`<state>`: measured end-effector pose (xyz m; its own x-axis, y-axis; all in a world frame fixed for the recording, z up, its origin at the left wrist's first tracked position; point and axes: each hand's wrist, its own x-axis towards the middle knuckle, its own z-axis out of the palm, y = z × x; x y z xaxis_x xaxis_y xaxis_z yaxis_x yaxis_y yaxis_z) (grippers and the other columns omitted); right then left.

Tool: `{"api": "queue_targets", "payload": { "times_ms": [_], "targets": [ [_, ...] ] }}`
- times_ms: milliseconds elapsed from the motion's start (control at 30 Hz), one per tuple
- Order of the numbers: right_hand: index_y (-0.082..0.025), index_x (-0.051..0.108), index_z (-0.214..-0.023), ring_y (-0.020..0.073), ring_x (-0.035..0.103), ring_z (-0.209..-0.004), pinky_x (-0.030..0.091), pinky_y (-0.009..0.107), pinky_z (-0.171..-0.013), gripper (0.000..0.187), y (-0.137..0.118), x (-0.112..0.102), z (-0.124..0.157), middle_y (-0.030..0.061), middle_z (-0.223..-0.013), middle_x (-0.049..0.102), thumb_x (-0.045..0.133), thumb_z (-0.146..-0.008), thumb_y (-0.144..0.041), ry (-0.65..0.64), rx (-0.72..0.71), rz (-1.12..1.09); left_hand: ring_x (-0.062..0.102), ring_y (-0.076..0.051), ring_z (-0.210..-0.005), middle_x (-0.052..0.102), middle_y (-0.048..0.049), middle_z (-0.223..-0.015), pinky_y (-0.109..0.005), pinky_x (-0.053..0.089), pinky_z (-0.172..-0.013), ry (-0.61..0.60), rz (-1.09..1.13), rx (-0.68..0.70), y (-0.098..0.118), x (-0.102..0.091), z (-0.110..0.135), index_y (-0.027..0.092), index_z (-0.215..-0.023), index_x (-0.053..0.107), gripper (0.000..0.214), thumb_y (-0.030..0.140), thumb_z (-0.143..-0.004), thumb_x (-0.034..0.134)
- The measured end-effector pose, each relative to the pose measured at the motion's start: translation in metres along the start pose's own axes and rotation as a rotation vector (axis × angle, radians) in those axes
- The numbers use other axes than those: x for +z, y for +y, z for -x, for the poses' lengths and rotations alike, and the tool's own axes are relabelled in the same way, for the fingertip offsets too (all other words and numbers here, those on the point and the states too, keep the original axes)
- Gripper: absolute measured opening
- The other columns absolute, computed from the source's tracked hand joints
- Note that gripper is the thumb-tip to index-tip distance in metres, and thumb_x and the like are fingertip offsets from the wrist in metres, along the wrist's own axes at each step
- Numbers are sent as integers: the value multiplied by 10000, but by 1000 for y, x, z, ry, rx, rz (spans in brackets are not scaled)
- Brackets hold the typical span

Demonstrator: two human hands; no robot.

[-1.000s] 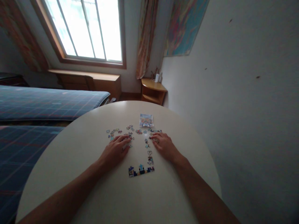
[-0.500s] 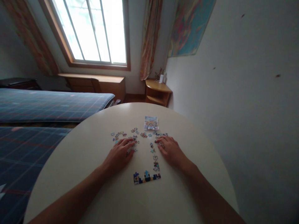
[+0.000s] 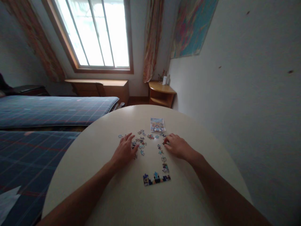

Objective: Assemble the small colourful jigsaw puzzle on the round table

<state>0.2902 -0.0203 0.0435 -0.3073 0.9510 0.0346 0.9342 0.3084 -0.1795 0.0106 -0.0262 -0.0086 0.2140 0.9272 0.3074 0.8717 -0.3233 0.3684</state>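
Loose jigsaw puzzle pieces [image 3: 141, 142] are scattered on the round table beside my left hand [image 3: 123, 150]. That hand is open over some of them, its thumb apart from the fingers and several pieces partly covered. My right hand [image 3: 177, 146] has its fingers curled together, and a small dark puzzle piece [image 3: 164, 143] shows at the tips. Closer to me lies a joined bottom strip of puzzle [image 3: 157, 180]. From its right end, a column of pieces [image 3: 165, 168] runs up toward my right hand. A picture card [image 3: 157, 125] lies beyond the pieces.
The pale round table [image 3: 150, 207] carries everything. To the left are beds with plaid mattresses [image 3: 56, 110]. A desk [image 3: 115, 83] stands under the window, and a corner shelf [image 3: 162, 88] stands by the right wall.
The view has shifted, so the table sits further right. My left hand has lifted and spread away from the pieces, uncovering more of them. My right hand's fingers have drawn in more tightly.
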Motion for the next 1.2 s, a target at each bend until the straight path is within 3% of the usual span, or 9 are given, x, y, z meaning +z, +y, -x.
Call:
{"api": "queue_targets", "payload": {
  "times_ms": [300,500,667,900,1200],
  "targets": [
    [-181,709,-861,220,634,-847,453,321,-770,139,7,0,-18,104,-939,694,601,-883,-266,44,14,-21,485,-332,-1306,593,-184,-1329,-503,371,-1118,29,-27,-21,-44,-4,-46,120,-1159,643,367,345,-880,564],
    [-179,700,-888,211,621,-896,450,319,-831,161,12,9,-11,91,-958,690,569,-913,-270,151,-10,-73,607,-239,-1163,671,-91,-1232,-378,454,-1059,2,27,63,-58,-13,-48,179,-1174,656,337,318,-923,480],
    [-196,710,-895,212,617,-920,453,328,-849,173,19,15,-6,81,-980,694,559,-911,-279,181,-43,-176,604,-266,-1135,695,-92,-1170,-429,452,-1050,19,8,41,-70,-21,-43,179,-1144,667,333,324,-916,474],
    [-204,706,-911,223,599,-975,438,346,-903,140,14,18,-2,75,-1012,685,576,-891,-249,206,-21,-180,557,-275,-1203,653,-79,-1267,-425,417,-1082,9,-17,31,-49,-7,-47,206,-1247,633,379,363,-940,476],
    [-210,708,-925,217,599,-984,426,340,-908,124,15,15,1,68,-1035,685,594,-899,-251,172,-15,-196,617,-308,-1055,687,-117,-1098,-455,471,-971,-114,-65,-4,-5,4,-97,218,-1056,735,289,408,-892,590]
  ]
}}
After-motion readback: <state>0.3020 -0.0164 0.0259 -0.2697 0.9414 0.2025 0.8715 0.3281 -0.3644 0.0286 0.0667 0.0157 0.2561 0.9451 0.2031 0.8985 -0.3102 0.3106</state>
